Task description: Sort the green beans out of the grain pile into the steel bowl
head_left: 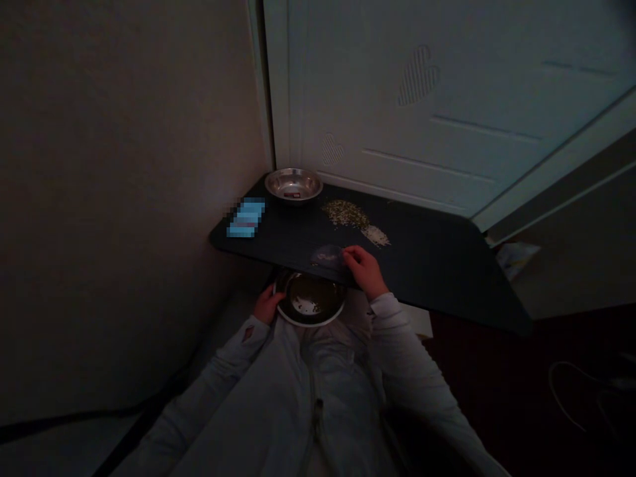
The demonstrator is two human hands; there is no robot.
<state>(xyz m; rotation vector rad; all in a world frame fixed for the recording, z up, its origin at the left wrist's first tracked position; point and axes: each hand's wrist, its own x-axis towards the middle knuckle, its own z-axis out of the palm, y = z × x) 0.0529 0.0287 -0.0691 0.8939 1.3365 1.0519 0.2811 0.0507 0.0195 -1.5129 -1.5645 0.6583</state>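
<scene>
My left hand (268, 306) grips the rim of a metal bowl (309, 301) held just below the near edge of the dark table (427, 258); the bowl has some grains in it. My right hand (364, 268) rests on the table edge with fingers curled down over a small pale heap of grains (328, 254). Farther back lie a pile of greenish-brown grains (345, 212) and a smaller white pile (376, 234). A second, nearly empty metal bowl (293, 184) stands at the table's back left corner.
A blue blurred flat item (246, 217) lies at the table's left end. A white door (422, 99) stands behind the table, a wall to the left. Cables (571, 391) lie on the dark floor at right. The room is dim.
</scene>
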